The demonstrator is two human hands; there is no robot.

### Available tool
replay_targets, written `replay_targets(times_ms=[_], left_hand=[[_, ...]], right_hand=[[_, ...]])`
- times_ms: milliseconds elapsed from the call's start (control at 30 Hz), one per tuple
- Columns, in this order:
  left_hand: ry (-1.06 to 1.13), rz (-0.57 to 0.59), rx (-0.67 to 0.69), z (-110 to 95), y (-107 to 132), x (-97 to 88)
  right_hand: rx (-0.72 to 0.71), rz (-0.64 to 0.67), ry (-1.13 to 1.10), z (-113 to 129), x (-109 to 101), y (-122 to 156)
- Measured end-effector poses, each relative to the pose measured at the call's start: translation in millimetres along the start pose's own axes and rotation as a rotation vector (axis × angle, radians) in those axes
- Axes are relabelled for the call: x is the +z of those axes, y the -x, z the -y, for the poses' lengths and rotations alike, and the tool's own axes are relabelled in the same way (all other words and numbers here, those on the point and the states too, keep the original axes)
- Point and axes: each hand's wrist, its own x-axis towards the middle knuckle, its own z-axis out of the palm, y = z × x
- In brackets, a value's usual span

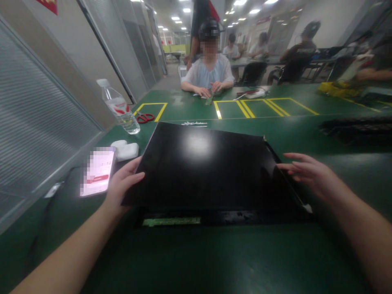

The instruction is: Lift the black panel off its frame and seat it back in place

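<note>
A flat, glossy black screen panel is tilted in front of me, with a ceiling light reflected on it. My left hand grips its left edge, thumb on top and the other fingers partly hidden behind or under it. At the right edge, my right hand has its fingers stretched out and apart; one fingertip meets or nearly meets the edge. Beneath the panel lies a black frame, mostly covered, with a green circuit strip showing along its near side.
On the left are a lit phone, a white case, a water bottle and red-handled scissors. Yellow tape marks the green table. Dark parts lie at right. A person sits opposite, handling something small.
</note>
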Motion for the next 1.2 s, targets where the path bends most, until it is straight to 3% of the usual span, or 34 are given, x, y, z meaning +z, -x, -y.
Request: replay_targets(times_ms=[300, 567, 1200], left_hand=[[0.0, -0.041, -0.02, -2, 11, 16.7], [-0.005, 0.014, -0.048, 8, 7, 9.5], [-0.132, 0.0, -0.112, 20, -4, 0.1]], right_hand=[[-0.008, -0.001, -0.013, 0, -2, -3], [-0.007, -0.026, 0.01, -1, -3, -3], [-0.129, -0.063, 0.277, -7, -2, -10]])
